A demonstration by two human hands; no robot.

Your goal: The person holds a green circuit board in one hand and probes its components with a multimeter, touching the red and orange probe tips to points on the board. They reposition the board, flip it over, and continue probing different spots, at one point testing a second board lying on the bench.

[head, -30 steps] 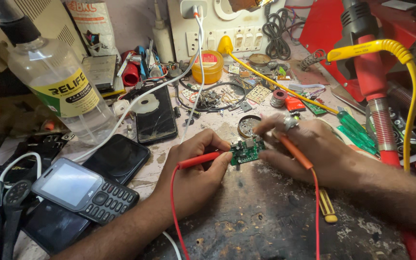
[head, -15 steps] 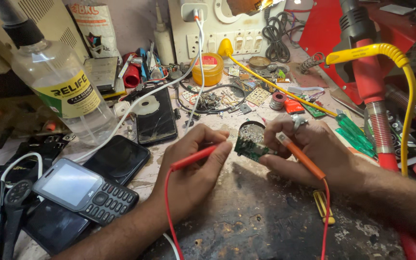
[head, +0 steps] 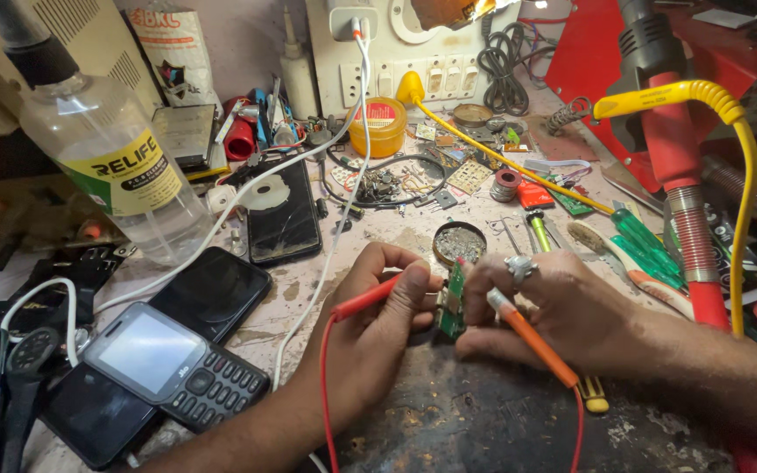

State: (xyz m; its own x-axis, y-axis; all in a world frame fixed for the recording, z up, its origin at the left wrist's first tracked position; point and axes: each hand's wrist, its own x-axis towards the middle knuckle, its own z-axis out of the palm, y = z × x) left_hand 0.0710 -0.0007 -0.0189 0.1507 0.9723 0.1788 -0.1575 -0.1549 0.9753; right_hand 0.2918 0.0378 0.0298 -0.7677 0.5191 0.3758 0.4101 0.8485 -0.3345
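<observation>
Left hand (head: 377,326), centre of the frame: fingers curled, thumb and forefinger pinching a red probe (head: 368,300) whose tip points right at the board; its red lead (head: 324,385) runs down to the lower edge.

Right hand (head: 562,314), right of centre: fingers closed around an orange probe (head: 526,340) that lies slantwise across them, tip up-left; thumb and fingertips also touch the board. A ring (head: 519,267) sits on one finger.

Board (head: 451,302): small, green, held on edge between the two hands at mid-frame, above the dark worn benchtop (head: 484,420).

Tin (head: 459,242): round, shallow, holding grey matter, just above the board.

Keypad phone (head: 173,363): lower left, screen up, lying on a black phone (head: 98,420).

Second black phone (head: 214,292): just above it, face up.

Cracked phone (head: 284,215): upper centre-left, a white disc on its top end.

Bottle (head: 111,158): clear plastic, yellow label, black cap, upper left.

White cable (head: 343,175): from a wall charger (head: 344,17) at top centre down across the bench.

Yellow jar (head: 378,127): red lid, top centre.

Yellow cable (head: 729,131): arching at upper right beside a red stand (head: 672,149).

Green screwdrivers (head: 646,245): right of the tin.
</observation>
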